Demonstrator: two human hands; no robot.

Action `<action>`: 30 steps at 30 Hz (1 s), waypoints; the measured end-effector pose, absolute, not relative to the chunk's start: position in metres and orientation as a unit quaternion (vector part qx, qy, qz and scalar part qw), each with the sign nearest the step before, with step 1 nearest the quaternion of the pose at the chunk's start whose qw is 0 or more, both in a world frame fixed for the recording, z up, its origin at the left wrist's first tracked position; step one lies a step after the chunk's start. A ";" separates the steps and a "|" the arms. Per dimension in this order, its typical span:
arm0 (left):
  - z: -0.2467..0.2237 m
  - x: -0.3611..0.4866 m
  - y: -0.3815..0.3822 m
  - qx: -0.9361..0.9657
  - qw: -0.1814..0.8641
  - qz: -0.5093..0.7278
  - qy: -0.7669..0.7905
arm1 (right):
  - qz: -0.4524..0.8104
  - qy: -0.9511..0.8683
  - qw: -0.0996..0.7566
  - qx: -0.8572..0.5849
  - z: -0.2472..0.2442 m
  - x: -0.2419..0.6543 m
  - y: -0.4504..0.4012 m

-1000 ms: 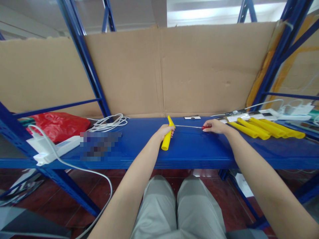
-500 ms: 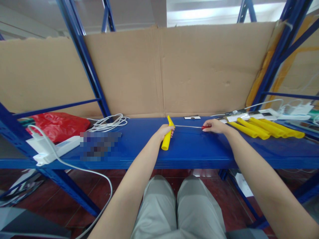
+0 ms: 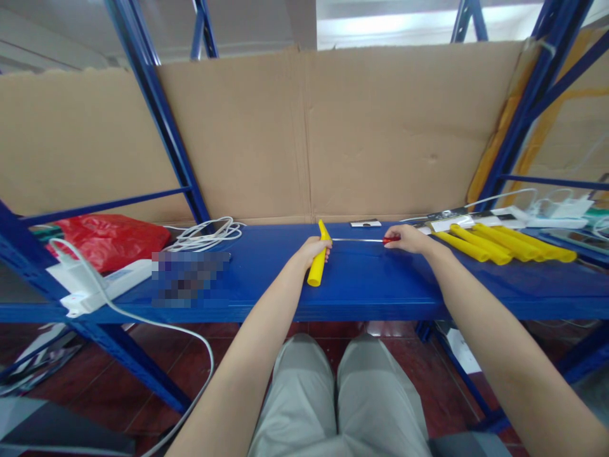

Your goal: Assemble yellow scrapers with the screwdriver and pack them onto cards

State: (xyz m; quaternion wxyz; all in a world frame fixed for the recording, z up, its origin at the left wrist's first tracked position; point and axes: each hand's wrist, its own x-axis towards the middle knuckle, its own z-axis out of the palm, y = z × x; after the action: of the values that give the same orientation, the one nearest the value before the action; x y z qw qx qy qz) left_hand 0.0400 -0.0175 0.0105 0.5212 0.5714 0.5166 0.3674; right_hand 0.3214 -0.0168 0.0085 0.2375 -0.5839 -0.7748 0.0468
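My left hand [image 3: 316,250] is wrapped round a yellow plastic tube [image 3: 315,274], which has a pointed upper end and a round lower end. The tube leans slightly over the blue shelf top. In my right hand [image 3: 403,238] is a screwdriver [image 3: 358,240], gripped by its red handle. Its long thin metal shaft lies level and points left, with the far end at the upper part of the tube, by my left fingers. Whether the tip goes into the tube or only touches it, I cannot tell.
Several yellow tubes [image 3: 514,244] lie side by side on the right. A red plastic bag [image 3: 111,241], a coiled white cable [image 3: 209,233] and a white power strip [image 3: 121,279] are on the left. Cardboard [image 3: 380,133] stands along the back. A small black-and-white piece [image 3: 365,223] lies before it.
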 end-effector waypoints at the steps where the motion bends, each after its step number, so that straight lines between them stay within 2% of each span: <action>1: 0.010 0.040 -0.017 0.572 0.520 0.368 0.517 | 0.029 -0.774 0.235 -0.587 0.009 0.320 -0.017; 13: 0.008 0.043 -0.018 0.598 0.487 0.365 0.522 | -0.153 -0.782 0.157 -0.583 0.014 0.312 -0.018; 23: 0.011 0.044 -0.022 0.604 0.471 0.363 0.531 | -0.127 -0.739 0.124 -0.650 0.013 0.300 -0.031; 30: 0.011 0.044 -0.022 0.609 0.464 0.360 0.533 | -0.124 -0.764 0.100 -0.625 0.011 0.303 -0.025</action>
State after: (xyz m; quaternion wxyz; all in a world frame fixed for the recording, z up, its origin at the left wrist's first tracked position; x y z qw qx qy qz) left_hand 0.0444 -0.0222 0.0112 0.4642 0.6089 0.5332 0.3599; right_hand 0.3026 -0.0248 0.0114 0.0996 -0.6250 -0.7643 -0.1237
